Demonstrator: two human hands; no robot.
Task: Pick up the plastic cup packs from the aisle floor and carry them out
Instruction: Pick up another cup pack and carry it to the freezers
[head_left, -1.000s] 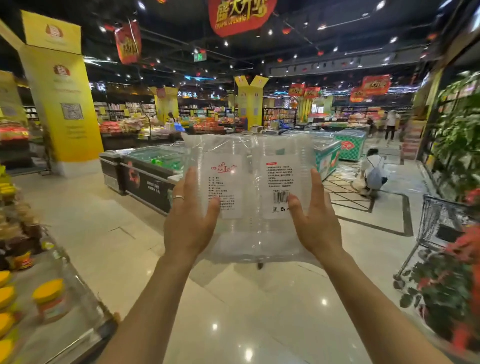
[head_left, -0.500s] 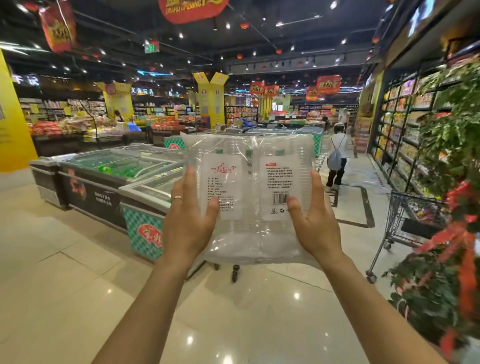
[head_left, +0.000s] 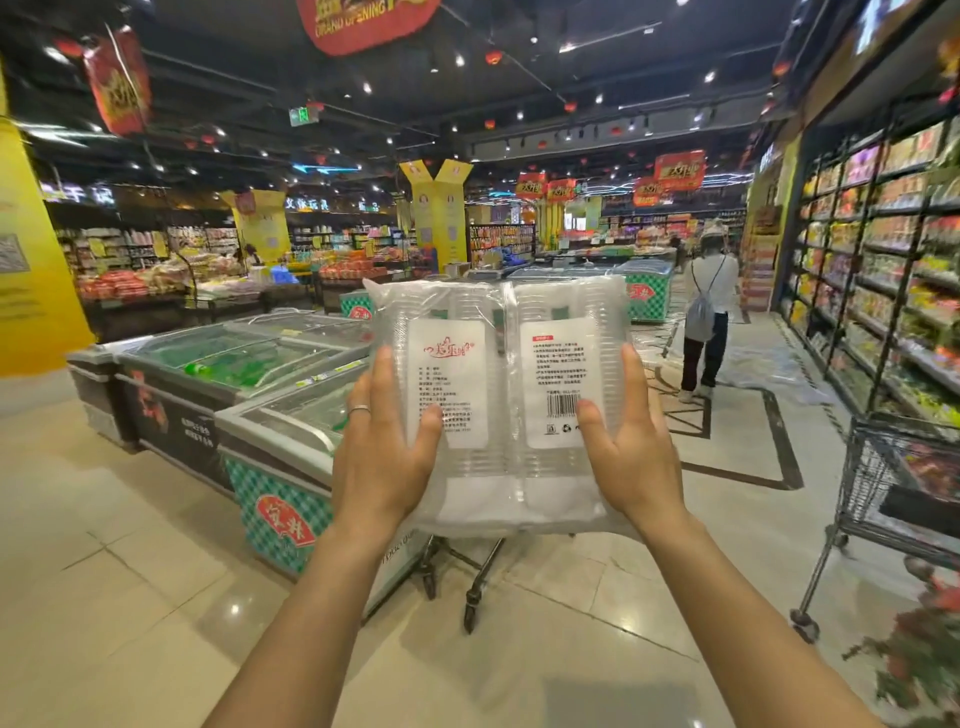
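Note:
Two clear plastic cup packs (head_left: 498, 410) with white labels are held side by side, upright, at chest height in front of me. My left hand (head_left: 382, 457) grips the left pack from its outer side, thumb across the label, a ring on one finger. My right hand (head_left: 631, 452) grips the right pack the same way, thumb near the barcode. The fingers behind the packs are hidden.
Chest freezers (head_left: 270, 410) stand ahead on the left. A shopping cart (head_left: 893, 488) and red-flowered plants (head_left: 919, 654) are at the right. A person (head_left: 706, 317) with a backpack walks ahead beside stocked shelves (head_left: 883, 270). Cart wheels (head_left: 470, 608) show below the packs.
The view has swung rightward and moved forward: the freezers are nearer, the shelves at the right came into view, and the person stood up and walked on. Both hands keep their hold on the packs.

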